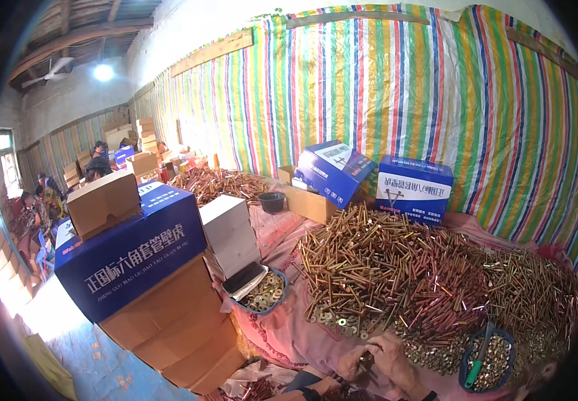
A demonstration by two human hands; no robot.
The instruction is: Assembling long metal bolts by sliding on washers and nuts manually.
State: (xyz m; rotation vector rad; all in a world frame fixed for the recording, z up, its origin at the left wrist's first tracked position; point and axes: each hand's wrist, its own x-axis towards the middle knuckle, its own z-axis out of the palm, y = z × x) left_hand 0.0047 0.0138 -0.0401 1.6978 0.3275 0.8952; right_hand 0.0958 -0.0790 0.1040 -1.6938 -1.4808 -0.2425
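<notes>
L hand [352,363] & R hand [390,359] meet at lower centre, fingers curled in w/ tips close together. Btwn them sits a small metal piece [366,361], mostly hidden; L fingers look pinched on it. R fingers are bent over the same spot, but can't tell if they grip it or only touch. Its long axis: can't tell, too small & covered.

Key relation: the long brass-coloured bolts [362,257] lie straight ahead of the fingers, beyond a thin strip of loose flat washers [347,326]. Bolt axes run every which way, no common line. Redder bolts [446,294] are ahead & to the right, so R hand is nearer those. Loose nuts [426,353] spread just right of R hand; past them, a blue tub [464,364] of nuts w/ a green-handled tool [475,373] tilted in it, handle end toward the person.

On L side, well apart from L hand: a second tub [282,302] w/ washers, a dark flat phone-like item [245,276] across its far-left edge. Pink cloth [282,342] lies under the heaps.
</notes>
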